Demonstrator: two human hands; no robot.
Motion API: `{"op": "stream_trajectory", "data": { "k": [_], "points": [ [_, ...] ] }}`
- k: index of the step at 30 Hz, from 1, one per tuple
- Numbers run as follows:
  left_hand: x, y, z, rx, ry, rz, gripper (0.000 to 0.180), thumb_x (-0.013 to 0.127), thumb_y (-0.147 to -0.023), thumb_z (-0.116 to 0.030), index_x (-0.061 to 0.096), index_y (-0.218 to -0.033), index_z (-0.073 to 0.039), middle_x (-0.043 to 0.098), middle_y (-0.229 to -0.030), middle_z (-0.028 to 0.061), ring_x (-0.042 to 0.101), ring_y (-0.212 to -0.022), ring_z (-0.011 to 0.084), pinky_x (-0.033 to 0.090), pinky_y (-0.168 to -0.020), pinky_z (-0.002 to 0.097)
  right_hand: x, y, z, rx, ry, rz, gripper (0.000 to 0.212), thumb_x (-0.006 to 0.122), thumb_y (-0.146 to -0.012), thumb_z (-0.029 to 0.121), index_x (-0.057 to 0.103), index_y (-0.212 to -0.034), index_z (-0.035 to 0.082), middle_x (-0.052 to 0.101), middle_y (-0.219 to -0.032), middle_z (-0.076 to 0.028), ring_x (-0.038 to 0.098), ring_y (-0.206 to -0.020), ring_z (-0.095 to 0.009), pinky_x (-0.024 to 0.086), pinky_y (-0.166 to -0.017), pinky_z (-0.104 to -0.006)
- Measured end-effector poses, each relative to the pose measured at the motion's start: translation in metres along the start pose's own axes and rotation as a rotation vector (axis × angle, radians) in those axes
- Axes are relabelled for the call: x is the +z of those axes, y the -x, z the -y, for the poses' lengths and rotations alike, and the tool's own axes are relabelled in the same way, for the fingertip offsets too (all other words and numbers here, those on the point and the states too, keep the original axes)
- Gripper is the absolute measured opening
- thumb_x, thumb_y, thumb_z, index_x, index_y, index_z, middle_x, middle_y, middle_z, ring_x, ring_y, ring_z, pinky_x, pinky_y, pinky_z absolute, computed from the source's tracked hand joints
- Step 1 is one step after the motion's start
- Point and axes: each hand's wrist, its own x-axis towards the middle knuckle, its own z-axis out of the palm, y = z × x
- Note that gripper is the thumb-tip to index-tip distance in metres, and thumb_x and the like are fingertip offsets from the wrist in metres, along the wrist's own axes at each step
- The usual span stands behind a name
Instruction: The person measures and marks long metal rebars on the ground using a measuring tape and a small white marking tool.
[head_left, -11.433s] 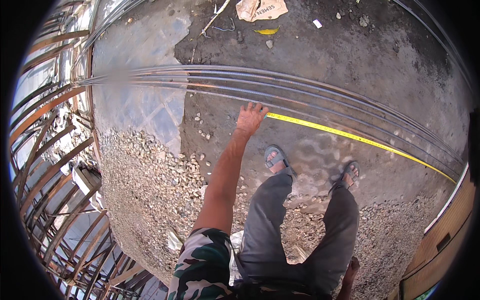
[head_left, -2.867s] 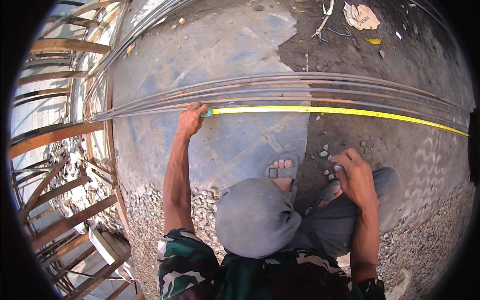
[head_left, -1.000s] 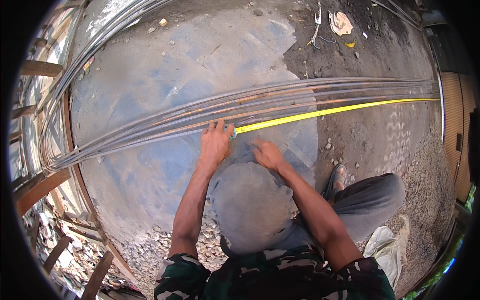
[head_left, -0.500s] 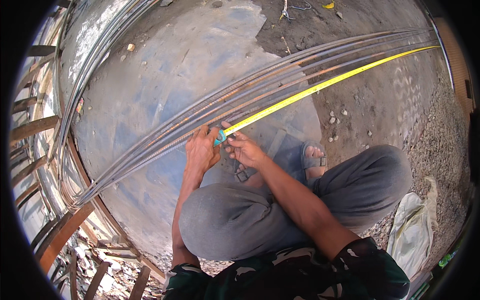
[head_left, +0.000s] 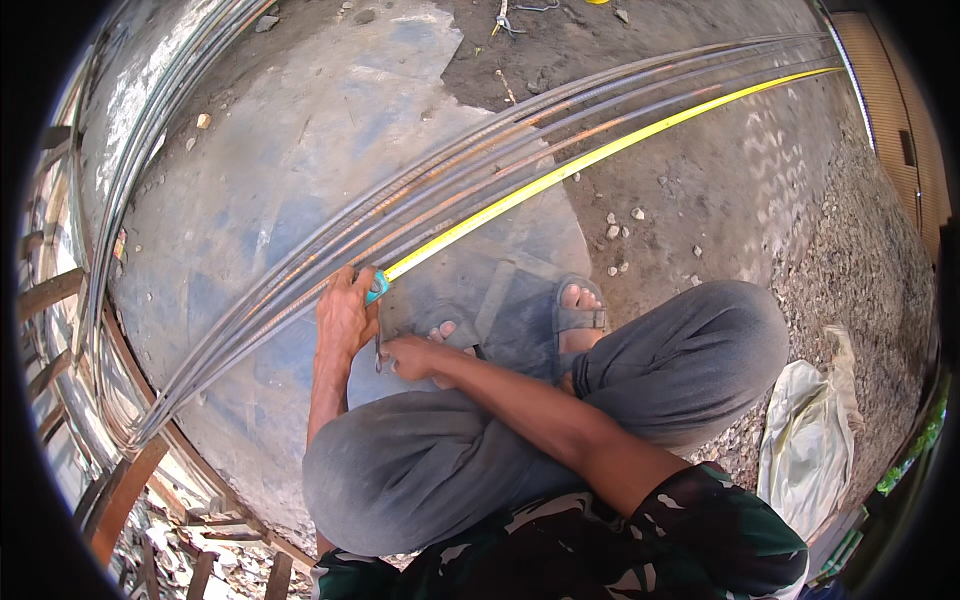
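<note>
My left hand (head_left: pixel 342 314) is wrapped round the teal case of a tape measure (head_left: pixel 377 287), close beside the steel rods. From the case the yellow tape blade (head_left: pixel 540 186) runs out in a long line toward the upper right, just on the near side of the bundle of steel rods (head_left: pixel 440 172). Below the case, my right hand (head_left: pixel 410 357) is closed, apart from the blade. A thin dark strip shows at its fingertips; what it is I cannot make out.
Bent rods (head_left: pixel 115 190) curve along the left side, by a wooden frame (head_left: pixel 130 495). My sandalled foot (head_left: pixel 578 318) rests on the ground near the blade. Small stones (head_left: pixel 615 230) lie beyond it. A pale sack (head_left: pixel 805 425) lies on gravel at the right.
My right hand has come away from the blade and case, moving down and toward me. My left hand still holds the tape measure. The whole view has shifted, so things sit further left.
</note>
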Motion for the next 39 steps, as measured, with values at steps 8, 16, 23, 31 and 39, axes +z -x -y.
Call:
{"op": "stream_trajectory", "data": {
  "k": [8, 16, 23, 31, 39],
  "points": [
    [0.03, 0.009, 0.009, -0.037, 0.031, -0.033, 0.048, 0.07, -0.073, 0.001, 0.06, -0.119, -0.007, 0.054, -0.105, 0.0164, 0.056, -0.102, 0.0379, 0.051, -0.083, 0.0475, -0.103, 0.041, 0.01, 0.187, 0.209, -0.021, 0.022, 0.066, -0.083, 0.013, 0.064, -0.099, -0.002, 0.066, -0.104, -0.023, 0.065, -0.096, -0.042, 0.052, -0.084, -0.0489],
    [0.023, 0.016, 0.001, -0.049, 0.022, -0.083, 0.041, 0.065, -0.075, 0.005, 0.059, -0.114, -0.006, 0.051, -0.12, 0.0168, 0.057, -0.106, 0.041, 0.052, -0.083, 0.049, -0.193, 0.058, 0.01, -0.022, 0.706, 0.376, 0.014, 0.059, -0.081, 0.007, 0.068, -0.091, 0.001, 0.07, -0.09, -0.022, 0.069, -0.089, -0.039, 0.055, -0.074, -0.0472],
    [0.03, 0.004, 0.008, -0.051, -0.026, -0.025, 0.043, 0.062, -0.073, 0.008, 0.058, -0.114, -0.006, 0.055, -0.116, 0.0152, 0.058, -0.103, 0.0393, 0.052, -0.083, 0.0465, -0.305, 0.094, 0.037, -0.034, 0.879, 0.433, 0.02, 0.065, -0.086, 0.019, 0.067, -0.096, 0.002, 0.068, -0.079, -0.019, 0.067, -0.082, -0.039, 0.052, -0.072, -0.049],
    [0.024, 0.005, 0.004, -0.125, -0.022, -0.035, 0.041, 0.063, -0.07, 0.01, 0.059, -0.108, -0.006, 0.059, -0.107, 0.0112, 0.06, -0.1, 0.0371, 0.053, -0.082, 0.0444, -0.304, 0.055, 0.016, 0.053, 0.397, -0.198, 0.022, 0.061, -0.091, 0.014, 0.061, -0.11, 0.004, 0.068, -0.086, -0.021, 0.066, -0.084, -0.042, 0.048, -0.073, -0.0476],
    [0.027, 0.0, 0.004, -0.095, -0.111, -0.123, 0.037, 0.064, -0.068, 0.008, 0.062, -0.102, -0.007, 0.062, -0.101, 0.0102, 0.061, -0.1, 0.0339, 0.052, -0.083, 0.0426, -0.252, 0.025, -0.03, 0.007, 0.109, -0.423, 0.019, 0.065, -0.089, 0.013, 0.068, -0.106, 0.003, 0.07, -0.096, -0.015, 0.066, -0.084, -0.022, 0.051, -0.076, -0.035]
  ]
}}
